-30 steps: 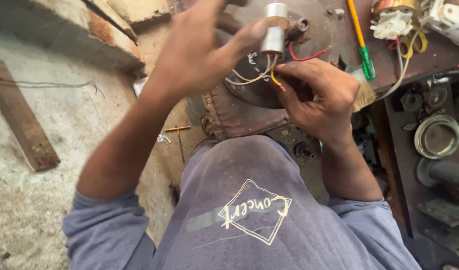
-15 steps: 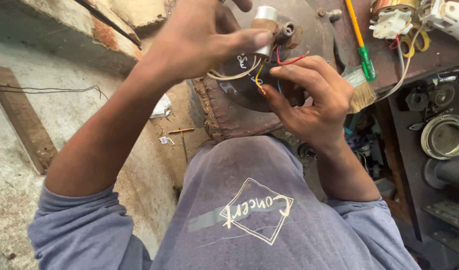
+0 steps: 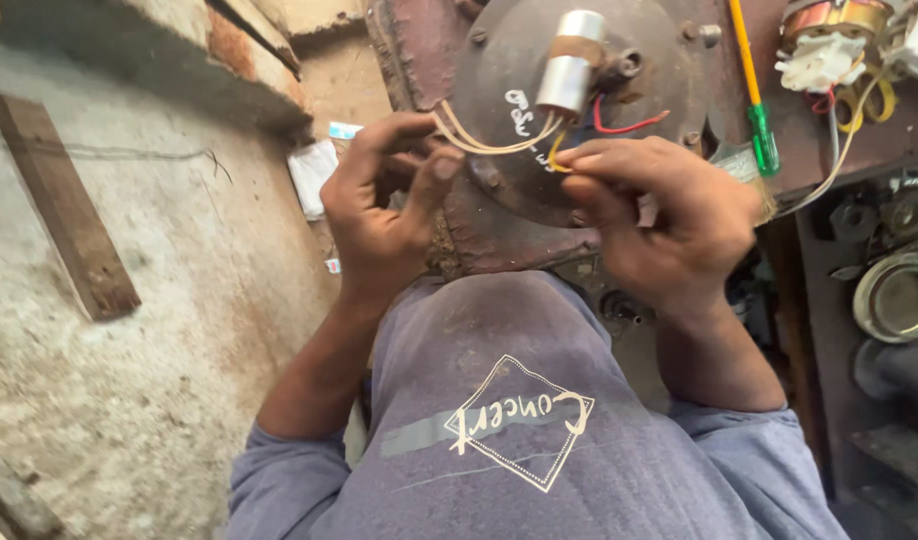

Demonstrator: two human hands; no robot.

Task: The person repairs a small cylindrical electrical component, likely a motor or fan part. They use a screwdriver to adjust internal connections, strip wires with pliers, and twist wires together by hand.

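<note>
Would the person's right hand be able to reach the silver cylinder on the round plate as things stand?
Probably yes: the right hand, pinching a yellow wire, sits just below the silver cylinder, with nothing between them.

Both forearms rise from rolled blue-grey sleeves and converge at the centre of the view. The left hand (image 3: 384, 215) is raised with its palm turned toward the wearer, fingers curled, thumb and forefinger brought close together in a pinch. The right hand (image 3: 669, 220) is seen from the back, wrist bent, fingers folded inward, thumb and forefinger tips pressed together at its left edge. The two hands are near each other but apart, their fingertips facing across a narrow gap, and both elbows are bent and spread outward
</note>
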